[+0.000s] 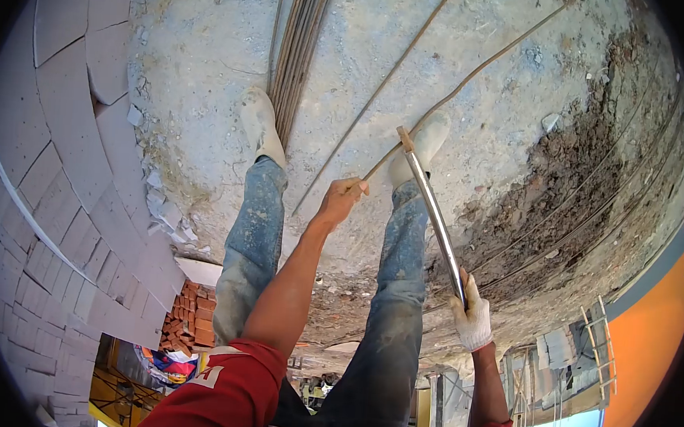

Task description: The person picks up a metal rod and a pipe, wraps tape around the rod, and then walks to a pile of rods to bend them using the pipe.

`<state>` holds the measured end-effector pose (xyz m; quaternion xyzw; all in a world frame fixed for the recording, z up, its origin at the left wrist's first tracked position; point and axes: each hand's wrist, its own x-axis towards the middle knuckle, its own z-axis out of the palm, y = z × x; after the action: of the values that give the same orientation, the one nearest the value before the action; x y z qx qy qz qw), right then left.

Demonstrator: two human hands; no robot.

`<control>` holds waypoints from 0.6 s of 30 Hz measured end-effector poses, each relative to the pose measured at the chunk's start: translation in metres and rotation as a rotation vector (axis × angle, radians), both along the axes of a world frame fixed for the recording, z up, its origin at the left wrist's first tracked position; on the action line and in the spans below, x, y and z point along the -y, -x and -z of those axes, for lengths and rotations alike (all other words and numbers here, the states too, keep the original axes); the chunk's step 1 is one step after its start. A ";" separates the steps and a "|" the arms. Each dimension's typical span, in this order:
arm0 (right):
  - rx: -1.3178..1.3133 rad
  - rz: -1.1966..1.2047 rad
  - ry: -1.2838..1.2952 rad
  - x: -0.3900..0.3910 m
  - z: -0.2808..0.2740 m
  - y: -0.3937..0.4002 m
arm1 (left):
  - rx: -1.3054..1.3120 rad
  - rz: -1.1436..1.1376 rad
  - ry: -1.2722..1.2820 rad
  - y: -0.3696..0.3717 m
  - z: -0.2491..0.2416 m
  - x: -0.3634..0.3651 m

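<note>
My left hand [343, 201], bare, is closed around the near end of a thin steel rebar rod [476, 71]. From there the rod curves up and to the right across the ground. My right hand [473, 317], in a whitish glove, grips the lower end of a shiny metal bar tool [437, 215]. The brownish head of this tool [405, 139] overlaps the rod just past my left hand, in front of my right boot [432, 141].
A bundle of rebar [298, 54] lies beside my left boot [261, 126], and a separate rod [377, 90] lies between. Stacked grey blocks [66, 118] line the left, with red bricks [191, 318] nearby. Dark loose soil [564, 172] and long rods are at right.
</note>
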<state>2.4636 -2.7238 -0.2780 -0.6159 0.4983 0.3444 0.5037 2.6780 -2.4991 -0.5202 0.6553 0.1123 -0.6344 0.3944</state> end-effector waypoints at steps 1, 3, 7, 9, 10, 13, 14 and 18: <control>-0.049 -0.038 -0.014 0.012 -0.008 0.002 | -0.004 0.003 0.005 0.010 -0.005 0.002; -0.068 -0.092 -0.025 0.035 -0.029 -0.002 | 0.274 0.052 -0.056 0.021 -0.018 0.007; -0.030 -0.145 0.081 0.045 -0.064 -0.016 | 0.387 0.121 -0.118 0.034 -0.035 0.017; -0.094 -0.141 0.078 0.046 -0.078 -0.032 | 0.380 0.136 -0.114 0.039 -0.043 0.022; -0.122 -0.115 0.097 0.044 -0.082 -0.039 | 0.378 0.150 -0.118 0.041 -0.046 0.025; -0.182 -0.067 0.112 0.045 -0.086 -0.052 | 0.315 0.207 -0.157 0.044 -0.045 0.025; -0.164 -0.053 0.111 0.044 -0.081 -0.045 | 0.316 0.203 -0.151 0.043 -0.044 0.026; -0.178 0.099 0.074 0.035 -0.077 -0.050 | 0.443 0.182 -0.153 0.048 -0.040 0.026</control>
<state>2.5133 -2.7589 -0.2009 -0.5756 0.5832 0.3540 0.4508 2.6301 -2.5250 -0.4801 0.8136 0.0112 -0.4979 0.2999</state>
